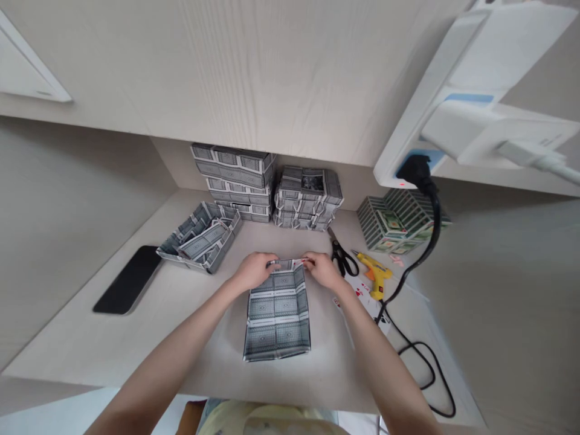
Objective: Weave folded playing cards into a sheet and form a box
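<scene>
An open box made of playing cards (pixel 276 314), grey patterned backs showing, lies on the desk in front of me. My left hand (pixel 257 270) pinches the left end of its far wall, fingers closed. At the far right corner my right hand (pixel 321 269) grips the same wall between thumb and fingers. Black-handled scissors (pixel 343 257) lie just beyond my right hand. Beside them rests a yellow glue gun (pixel 374 273), and loose playing cards (pixel 362 293) lie partly behind my right forearm.
A card tray (pixel 203 238) holding folded card pieces sits left, near a black phone (pixel 129 281). Stacked card boxes (pixel 240 181) and more boxes (pixel 308 199) stand at the back. Green card packs (pixel 394 220) stand right. A black cord (pixel 437 223) hangs from a power strip (pixel 435 90).
</scene>
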Available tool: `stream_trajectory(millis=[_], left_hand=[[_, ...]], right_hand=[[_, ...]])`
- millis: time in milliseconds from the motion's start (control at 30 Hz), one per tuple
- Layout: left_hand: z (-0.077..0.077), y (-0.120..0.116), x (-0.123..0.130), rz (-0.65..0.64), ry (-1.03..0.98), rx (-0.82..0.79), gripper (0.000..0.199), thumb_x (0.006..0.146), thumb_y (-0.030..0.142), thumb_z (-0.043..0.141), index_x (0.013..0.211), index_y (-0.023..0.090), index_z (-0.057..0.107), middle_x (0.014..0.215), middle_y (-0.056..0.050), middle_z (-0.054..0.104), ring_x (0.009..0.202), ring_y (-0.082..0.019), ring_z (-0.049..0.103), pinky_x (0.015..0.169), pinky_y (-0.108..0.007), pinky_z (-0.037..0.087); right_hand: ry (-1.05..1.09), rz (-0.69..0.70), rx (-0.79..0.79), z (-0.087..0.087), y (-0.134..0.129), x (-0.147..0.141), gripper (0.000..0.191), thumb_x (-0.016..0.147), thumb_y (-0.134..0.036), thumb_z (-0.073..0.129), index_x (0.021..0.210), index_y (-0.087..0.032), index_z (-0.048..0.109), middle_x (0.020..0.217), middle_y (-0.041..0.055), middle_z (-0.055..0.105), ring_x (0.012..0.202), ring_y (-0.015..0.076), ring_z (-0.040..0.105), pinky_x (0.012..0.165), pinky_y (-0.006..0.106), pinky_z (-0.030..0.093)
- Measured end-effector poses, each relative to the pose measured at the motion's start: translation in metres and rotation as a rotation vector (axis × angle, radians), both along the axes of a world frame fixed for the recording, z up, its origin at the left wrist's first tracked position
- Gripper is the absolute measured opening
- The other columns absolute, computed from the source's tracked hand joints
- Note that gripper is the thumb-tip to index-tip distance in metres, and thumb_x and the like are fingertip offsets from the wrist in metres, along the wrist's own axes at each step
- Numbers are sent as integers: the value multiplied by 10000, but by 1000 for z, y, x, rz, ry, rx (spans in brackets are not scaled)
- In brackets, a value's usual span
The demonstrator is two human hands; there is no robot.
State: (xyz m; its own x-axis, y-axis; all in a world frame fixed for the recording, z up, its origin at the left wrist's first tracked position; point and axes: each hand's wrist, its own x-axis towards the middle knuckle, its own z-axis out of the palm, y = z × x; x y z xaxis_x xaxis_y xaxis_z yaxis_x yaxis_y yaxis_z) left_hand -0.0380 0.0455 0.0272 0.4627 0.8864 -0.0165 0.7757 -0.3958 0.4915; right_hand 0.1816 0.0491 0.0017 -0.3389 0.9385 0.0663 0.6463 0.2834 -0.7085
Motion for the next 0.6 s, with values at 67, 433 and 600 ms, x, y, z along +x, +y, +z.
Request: stream_trajectory(millis=[67, 433, 600], left_hand=[[2, 0, 1, -4, 21, 10, 249, 836, 345, 429, 854, 220, 643, 840, -28, 686, 745, -148, 605, 632, -213, 379], [0, 0, 2, -28, 49, 61, 252, 851, 314, 413, 828, 219, 646, 812, -28, 688, 733, -154, 604, 611, -218, 357], [1, 0, 3, -32, 53, 48, 235, 843, 303, 431, 834, 209, 646, 807, -33, 688, 732, -153, 605, 618, -217, 360]], right_hand=[[40, -30, -48, -1, -1, 1, 184, 762, -178, 463, 774, -145, 644, 616, 4, 607, 566, 113, 513, 553, 193, 362], [141, -54, -85, -8, -1, 0, 218, 743, -168, 434, 756, -144, 649, 580, -9, 581, 525, 103, 476, 531, 188, 363], [143, -60, -79, -11, -1, 0, 239, 733, -144, 429, 782, -137, 663, 604, 5, 603, 532, 102, 483, 527, 187, 368]])
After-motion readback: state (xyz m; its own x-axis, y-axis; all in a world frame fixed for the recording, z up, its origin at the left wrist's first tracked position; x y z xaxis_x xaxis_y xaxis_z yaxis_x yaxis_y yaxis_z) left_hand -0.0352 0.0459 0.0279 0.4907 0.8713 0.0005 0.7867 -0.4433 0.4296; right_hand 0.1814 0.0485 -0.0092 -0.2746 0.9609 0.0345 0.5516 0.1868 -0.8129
